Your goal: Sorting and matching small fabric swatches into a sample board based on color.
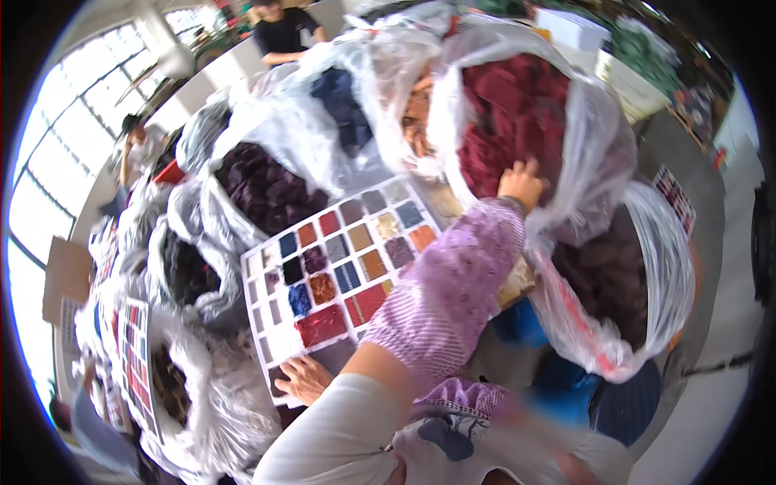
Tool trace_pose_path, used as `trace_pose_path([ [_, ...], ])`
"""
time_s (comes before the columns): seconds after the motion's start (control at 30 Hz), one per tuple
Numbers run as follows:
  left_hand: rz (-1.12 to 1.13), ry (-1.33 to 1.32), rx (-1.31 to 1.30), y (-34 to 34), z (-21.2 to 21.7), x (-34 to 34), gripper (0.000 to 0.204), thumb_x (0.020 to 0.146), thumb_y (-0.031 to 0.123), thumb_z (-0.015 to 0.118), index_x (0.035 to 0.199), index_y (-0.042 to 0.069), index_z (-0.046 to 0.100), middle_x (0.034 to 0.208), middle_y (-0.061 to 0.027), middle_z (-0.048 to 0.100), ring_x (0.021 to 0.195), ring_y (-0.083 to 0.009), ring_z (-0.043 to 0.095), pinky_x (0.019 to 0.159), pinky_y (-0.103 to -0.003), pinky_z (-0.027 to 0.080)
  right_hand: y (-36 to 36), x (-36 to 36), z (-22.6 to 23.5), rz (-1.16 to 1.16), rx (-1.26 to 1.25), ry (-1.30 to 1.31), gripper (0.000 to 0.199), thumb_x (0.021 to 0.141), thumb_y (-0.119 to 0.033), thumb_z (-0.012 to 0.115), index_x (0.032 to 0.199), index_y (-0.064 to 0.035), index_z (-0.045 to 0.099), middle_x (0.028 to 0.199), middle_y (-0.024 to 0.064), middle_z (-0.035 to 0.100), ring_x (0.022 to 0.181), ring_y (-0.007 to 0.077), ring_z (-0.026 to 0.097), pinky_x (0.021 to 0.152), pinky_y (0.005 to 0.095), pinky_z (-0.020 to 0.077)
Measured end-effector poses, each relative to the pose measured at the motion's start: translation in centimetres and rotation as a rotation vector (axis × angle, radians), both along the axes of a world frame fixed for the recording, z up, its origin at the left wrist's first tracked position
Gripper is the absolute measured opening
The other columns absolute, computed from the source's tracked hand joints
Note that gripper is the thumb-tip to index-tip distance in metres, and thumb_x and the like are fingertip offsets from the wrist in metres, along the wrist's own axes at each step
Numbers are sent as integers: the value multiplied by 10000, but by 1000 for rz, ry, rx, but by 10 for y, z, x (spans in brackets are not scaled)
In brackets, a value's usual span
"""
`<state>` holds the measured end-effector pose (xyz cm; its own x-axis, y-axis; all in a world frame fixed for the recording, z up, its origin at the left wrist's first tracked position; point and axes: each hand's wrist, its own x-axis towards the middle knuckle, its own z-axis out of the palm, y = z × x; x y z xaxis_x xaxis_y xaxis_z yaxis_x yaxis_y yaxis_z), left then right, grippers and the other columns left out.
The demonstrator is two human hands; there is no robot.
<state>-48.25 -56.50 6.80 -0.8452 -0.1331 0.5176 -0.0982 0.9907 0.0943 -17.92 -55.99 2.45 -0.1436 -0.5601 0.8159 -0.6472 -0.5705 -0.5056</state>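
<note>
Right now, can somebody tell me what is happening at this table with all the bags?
A person in a purple patterned sleeve is working over a white sample board covered with small fabric swatches in many colours. The right hand reaches into a clear plastic bag full of dark red fabric pieces. The left hand rests flat on the near edge of the board. More clear bags of purple, blue and dark scraps stand around it. Another person in black stands at the far side.
</note>
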Motion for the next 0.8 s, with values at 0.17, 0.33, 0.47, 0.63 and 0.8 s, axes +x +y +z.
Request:
trace_pose_path([
  [0.17,-274,122,169,-6,24,19,269,686,67,526,943,135,567,992,-77,563,725,-284,603,590,-388,497,-8,38,-21,126,74,73,328,713,-161,561,1027,-71,554,1011,113,540,931,273,516,757,373,434],
  [0.33,-408,307,314,-36,97,118,224,673,-2,550,888,55,518,778,-105,596,719,-269,603,616,-363,490,8,103,-29,222,152,73,372,699,-167,579,1057,-70,549,1066,136,528,987,290,498,793,375,425],
  [0.47,-274,219,511,-98,117,265,225,741,-81,513,946,13,517,827,-121,614,804,-198,620,690,-282,506,43,44,56,259,722,204,283,729,-140,601,1003,-78,575,990,119,579,839,244,580,724,339,469],
  [0.63,-41,407,1126,-128,89,449,192,719,-113,420,849,2,501,851,-76,556,790,-137,556,727,-258,479,36,-9,96,291,743,-969,522,895,-423,348,1300,-111,243,1267,161,309,964,231,542,686,289,487],
  [0.8,-171,511,1304,-104,39,509,270,687,-183,392,833,10,512,935,-65,557,795,-121,534,718,-231,448,-25,26,83,629,1117,-859,432,874,-280,467,1248,-86,371,1102,91,505,848,173,591,643,273,507],
])
